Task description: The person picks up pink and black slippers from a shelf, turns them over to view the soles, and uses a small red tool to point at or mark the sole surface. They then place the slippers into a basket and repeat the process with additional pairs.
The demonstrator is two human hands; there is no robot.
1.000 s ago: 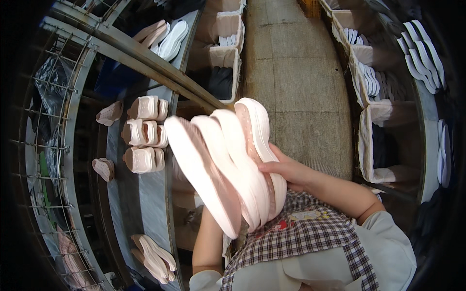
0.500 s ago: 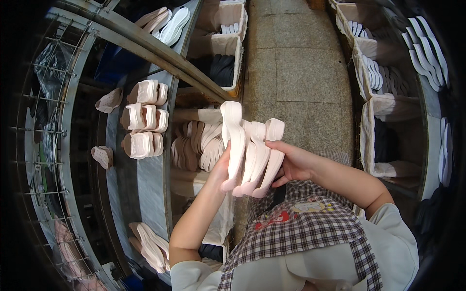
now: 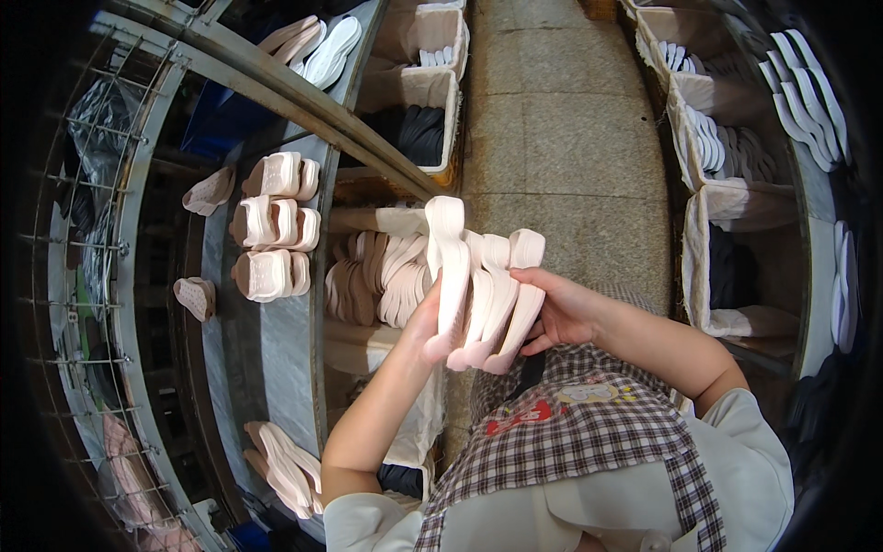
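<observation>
On the long counter [image 3: 285, 377] stand grouped shoe soles [image 3: 258, 225], probably for order. Beside it, a cloth-lined bin [image 3: 382, 219] carries packed soles [image 3: 400, 285]. Before the checked apron [image 3: 589, 432], a pale pink sole bundle [image 3: 485, 299] is held by the left hand [image 3: 426, 317] and right hand [image 3: 563, 308], both half-closed around its sides, seemingly against slipping.

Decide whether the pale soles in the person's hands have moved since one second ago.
Yes, rightward in view: the pale soles then overlapped the edge of the grey tabletop; now they appear clear of it.
</observation>
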